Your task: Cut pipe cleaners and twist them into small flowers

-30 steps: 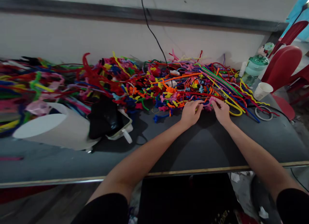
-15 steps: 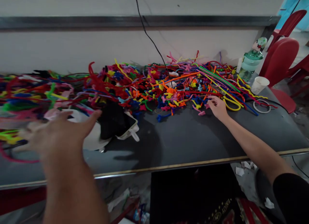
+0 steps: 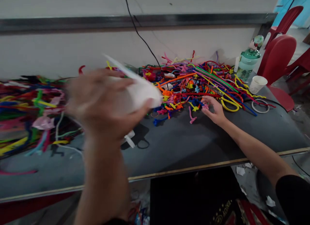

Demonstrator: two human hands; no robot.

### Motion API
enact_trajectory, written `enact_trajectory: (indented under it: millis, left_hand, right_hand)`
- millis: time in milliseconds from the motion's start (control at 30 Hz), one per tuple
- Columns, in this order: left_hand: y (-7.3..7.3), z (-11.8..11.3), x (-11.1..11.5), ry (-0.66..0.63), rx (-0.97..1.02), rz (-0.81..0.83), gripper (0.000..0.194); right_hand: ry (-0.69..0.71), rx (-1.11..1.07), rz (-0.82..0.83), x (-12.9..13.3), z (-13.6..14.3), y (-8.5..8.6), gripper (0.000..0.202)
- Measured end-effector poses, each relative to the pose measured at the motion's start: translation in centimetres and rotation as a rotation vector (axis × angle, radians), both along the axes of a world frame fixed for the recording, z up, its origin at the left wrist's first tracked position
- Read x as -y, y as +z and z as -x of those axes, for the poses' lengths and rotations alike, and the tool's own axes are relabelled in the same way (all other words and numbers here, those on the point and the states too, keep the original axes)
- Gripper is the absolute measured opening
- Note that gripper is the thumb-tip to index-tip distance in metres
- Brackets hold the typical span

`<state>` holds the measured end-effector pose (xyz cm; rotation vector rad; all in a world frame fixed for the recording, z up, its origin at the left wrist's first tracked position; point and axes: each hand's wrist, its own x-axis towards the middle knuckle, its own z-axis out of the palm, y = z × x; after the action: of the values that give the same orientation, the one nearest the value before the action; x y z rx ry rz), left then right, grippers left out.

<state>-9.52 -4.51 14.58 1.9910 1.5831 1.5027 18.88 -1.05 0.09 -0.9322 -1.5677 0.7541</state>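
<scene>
Two bare hands are over one dark, smooth tabletop [image 3: 169, 147]. The left hand [image 3: 104, 99], blurred left of centre, has its thumb and fingers bent around one white piece [image 3: 141, 92], smooth, thin-walled and curved, which is raised above the table. The right hand [image 3: 215, 110], right of centre, has its fingers curled and its thumb a little apart from them; one small, fuzzy pink piece [image 3: 205, 107] sits at those fingertips, though I cannot tell whether it is pinched or only touched.

Fuzzy, bendable strands, too many to count, make up a right heap [image 3: 189, 86] across the centre and right, and a left heap [image 3: 36, 115] at the left edge; the left hand hides what lies between. One forked pink strand [image 3: 192, 117] lies apart, below the right heap.

On the right side are one pale paper cup [image 3: 257, 85], one clear bottle [image 3: 248, 63] with a green lid, and one pale round ring [image 3: 260, 106]. One thin black cord [image 3: 142, 37] hangs against the wall at upper centre.
</scene>
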Motion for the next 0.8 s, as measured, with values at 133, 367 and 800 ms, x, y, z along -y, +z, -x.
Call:
enact_trajectory:
  millis: [133, 367, 800]
  left_hand:
    - [-4.3, -6.4, -5.8, -0.605, 0.02, 0.057, 0.057]
    - [-11.8, -11.3, -9.8, -0.833, 0.353, 0.295, 0.067]
    - [-13.6, -13.7, -6.8, -0.393, 0.116, 0.314, 0.073]
  right_hand:
    - [0.306, -0.228, 0.304, -0.5, 0.1, 0.2, 0.076]
    - [0.655, -0.48, 0.777, -0.5, -1.4, 1.1, 0.078]
    - [-0.178, -0.445, 0.291, -2.4, -1.4, -1.0, 0.084]
